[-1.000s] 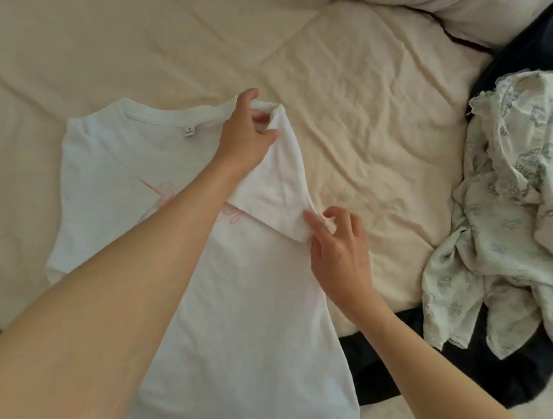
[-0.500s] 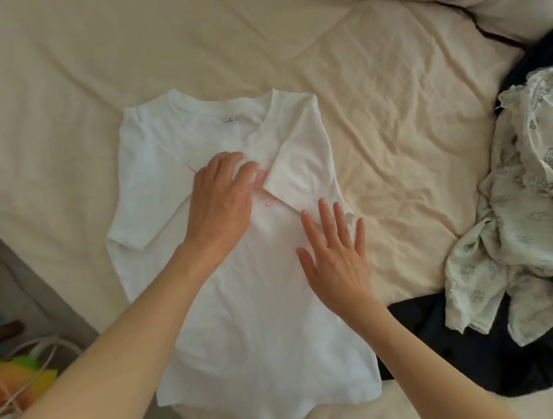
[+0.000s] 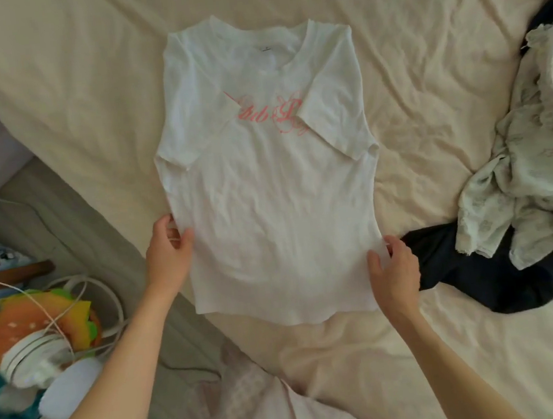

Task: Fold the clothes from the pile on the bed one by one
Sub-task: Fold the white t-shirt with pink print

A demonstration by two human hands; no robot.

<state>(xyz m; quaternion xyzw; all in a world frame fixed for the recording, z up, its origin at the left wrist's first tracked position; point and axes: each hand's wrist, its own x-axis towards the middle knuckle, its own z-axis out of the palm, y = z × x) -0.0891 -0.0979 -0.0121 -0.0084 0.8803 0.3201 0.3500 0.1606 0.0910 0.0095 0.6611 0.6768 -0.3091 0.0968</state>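
- The white T-shirt lies flat, print up, in the middle of the bed, collar toward 12 o'clock and hem toward 6 o'clock, both short sleeves already turned inward over the chest.
- The left hand pinches the shirt's side edge at 9 o'clock, thumb on top of the cloth and fingers curled beneath.
- The right hand nips the opposite edge near the hem, at about 4 o'clock, fingers closed on a small fold of fabric.
- The step in hand looks like the lengthwise fold: with both edges gripped, the next move likely calls for lifting the lower half evenly and carrying it up toward the collar without dragging the sleeves loose.
- The pile of pale patterned clothes waits at 3 o'clock, over a dark garment; its far side is cut off by the frame.
- The pink lettering is partly covered by the sleeves and cannot be read whole.
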